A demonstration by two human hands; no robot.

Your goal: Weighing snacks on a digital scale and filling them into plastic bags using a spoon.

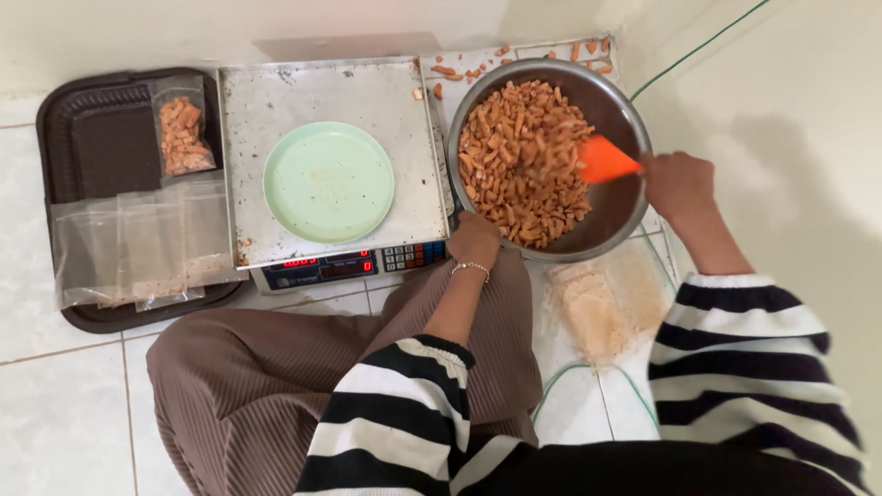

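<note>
1. A white tiled floor (55,404) carries everything; the person sits on it in brown ribbed trousers and black-and-white striped sleeves.
2. A digital scale (266,101) with a bare steel platform stands in the middle, its display and keypad facing the person.
3. A dark brown tray (55,119) lies just left of the scale, touching or nearly touching it.
4. A steel bowl (625,207) sits just right of the scale, roughly half full of orange-brown snack sticks (514,156).
5. A pale green plate (328,182) rests on the scale platform.
6. Several clear plastic bags (138,243) lie overlapping on the tray's near half; one small filled bag of snacks (182,133) lies above them.
7. The right hand (678,182) is closed around the handle of an orange scoop (604,160), whose blade sits inside the bowl above the snacks.
8. The left hand (474,239), a bracelet at its wrist, curls over the bowl's near rim, fingers closed on the edge.
9. A patch of crumbs (597,308) lies on the tiles below the bowl, and loose snack pieces (588,50) lie beyond it.
</note>
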